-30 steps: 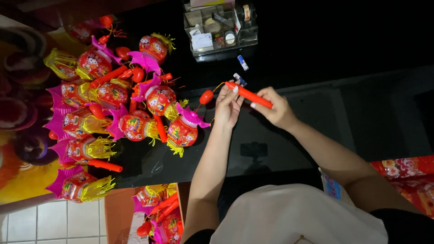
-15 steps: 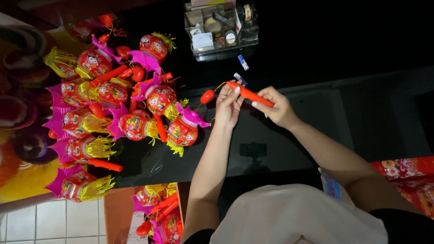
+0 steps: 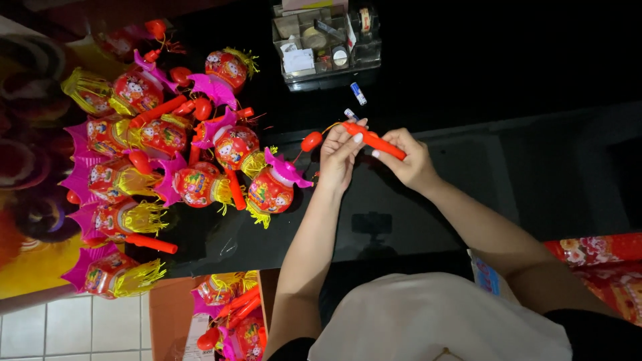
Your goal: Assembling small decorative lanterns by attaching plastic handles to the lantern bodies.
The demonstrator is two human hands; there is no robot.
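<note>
Both hands are up over the dark glossy counter, working one orange-red plastic stick. Left hand has its fingers closed around the stick's near-left end, thumb and fingertips pinched on it. Right hand has its fingers wrapped narrow around the other end, with the stick running diagonally between the two hands. A small red bulb hangs off a thin yellow cord just left of the left hand, clear of the counter as far as I can tell.

The stick is held above the counter, roughly centre frame, just right of the lantern pile: a cluster of red toy lanterns with magenta paper tops and yellow fringe, lying on their sides, several with orange sticks attached. Nearest lantern sits just beside the left wrist, not touching.

Behind the hands is a clear plastic organiser box with small bits in it, and a small blue-and-white tube lies between it and the hands. More lanterns sit in a cardboard box below the counter edge. Tiled floor is at lower left.
</note>
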